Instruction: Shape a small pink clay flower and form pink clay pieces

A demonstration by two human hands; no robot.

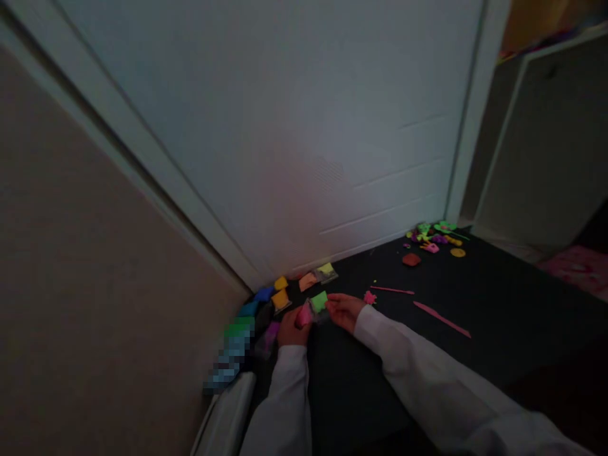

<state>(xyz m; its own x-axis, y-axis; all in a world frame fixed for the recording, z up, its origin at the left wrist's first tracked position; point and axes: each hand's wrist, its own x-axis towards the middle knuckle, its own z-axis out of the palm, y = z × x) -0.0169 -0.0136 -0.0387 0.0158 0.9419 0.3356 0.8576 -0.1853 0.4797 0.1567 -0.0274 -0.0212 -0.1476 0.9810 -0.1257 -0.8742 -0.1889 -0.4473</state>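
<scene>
The flat black tabletop (351,392) fades into shadow at near right. Both white cloth sleeves (280,405) are cut off below. Pixel blocks mask a pale-blue shape (234,360). The left hand (289,328) curls at a small pink packet (304,314), its grip too hidden to tell; the right hand (346,310) pinches a small bright-green square packet (319,301) between the hands.
</scene>
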